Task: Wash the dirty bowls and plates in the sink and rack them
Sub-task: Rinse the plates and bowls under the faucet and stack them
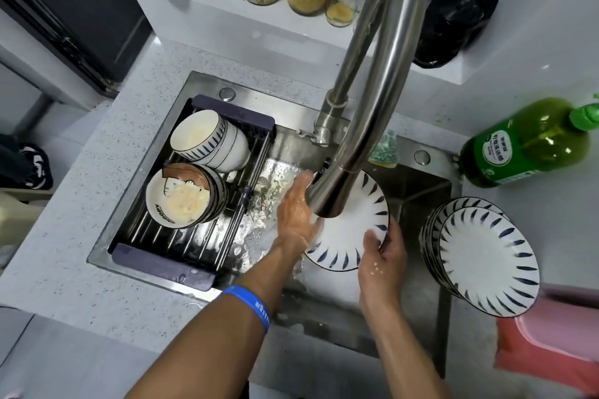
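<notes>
A white plate with blue dashes round its rim (348, 236) is held over the steel sink (418, 191), right under the faucet head (327, 197). My right hand (384, 261) grips the plate's near right rim, thumb on the face. My left hand (296, 210) lies flat against the plate's left side, fingers straight, with water over it. On the dark rack (168, 253) across the sink's left half lie two stacks of bowls on their sides: white striped ones (207, 139) at the back and a cartoon-printed one (181, 197) in front.
A stack of matching plates (486, 256) sits on the counter right of the sink. A green detergent bottle (525, 146) lies behind it, and a sponge (385, 149) rests at the sink's back edge. Jars line the rear ledge. A pink object (551, 340) sits at the near right.
</notes>
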The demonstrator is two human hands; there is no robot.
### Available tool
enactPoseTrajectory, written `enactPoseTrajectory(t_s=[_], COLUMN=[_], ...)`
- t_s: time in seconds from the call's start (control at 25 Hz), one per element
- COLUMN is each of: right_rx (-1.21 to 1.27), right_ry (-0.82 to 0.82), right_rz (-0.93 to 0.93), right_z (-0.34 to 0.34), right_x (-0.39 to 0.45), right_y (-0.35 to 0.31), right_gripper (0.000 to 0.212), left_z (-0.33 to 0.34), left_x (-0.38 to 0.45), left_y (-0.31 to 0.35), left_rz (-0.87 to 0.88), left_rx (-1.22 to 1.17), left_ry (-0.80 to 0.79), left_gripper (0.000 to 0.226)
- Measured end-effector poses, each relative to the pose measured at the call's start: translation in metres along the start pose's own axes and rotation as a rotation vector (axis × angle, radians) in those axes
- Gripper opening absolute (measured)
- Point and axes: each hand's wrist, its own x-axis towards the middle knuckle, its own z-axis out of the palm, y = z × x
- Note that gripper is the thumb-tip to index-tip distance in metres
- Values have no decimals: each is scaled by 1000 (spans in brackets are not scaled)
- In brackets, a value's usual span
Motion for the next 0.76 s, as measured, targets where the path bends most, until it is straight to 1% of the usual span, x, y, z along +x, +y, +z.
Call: enactPoseTrajectory(t_s=[0.04,0.08,0.12,0.16,0.2,0.24,0.28,0.32,0.36,0.4,0.44,0.52,0.6,0.68,0.72,0.76], right_rx=[124,261,402,540,669,743,731,637,515,408,352,375,418,495,482,427], right_ry=[7,13,21,33,49,50,28,-1,-39,-41,-28,0,6,32,63,85], right_rz=[82,193,326,447,553,643,729,792,820,804,784,769,812,883,882,837], right_z=[-3,-3,0,7,14,23,31,36,40,45,48,57,65,71,74,79], right_x=[3,5,7,8,8,6,6,8,11,16,19,13,-3,-7,-5,-1], right_y=[3,5,6,9,12,13,16,17,17,21,21,24,27,39,42,44], right_gripper=[46,47,46,45,42,38,32,24,21,24,25,8,5,13,16,12], left_z=[-4,-7,-9,-7,-3,-1,-4,-12,-20,-27,-35,-39,-34,-34,-38,-41], left_x=[1,6,7,2,-3,-9,-14,-15,-12,-3,3,5,0,-12,-15,-15], left_y=[3,5,8,9,2,-6,-16,-25,-31,-40,-44,-55,-69,-74,-73,-71], left_rz=[8,-17,-38,-104,-157,-160,-142,-123,-126,-143,-185,-318,-356,-290,-231,-153], left_rx=[-61,-180,-293,-453,-536,-567,-565,-541,-494,-457,-456,-501,-440,-338,-265,-192], left_ry=[-3,-30,-35,-3,36,65,67,62,39,14,-3,23,62,45,42,66], left_gripper=[54,47,39,29,26,32,42,46,47,44,42,38,41,46,48,47])
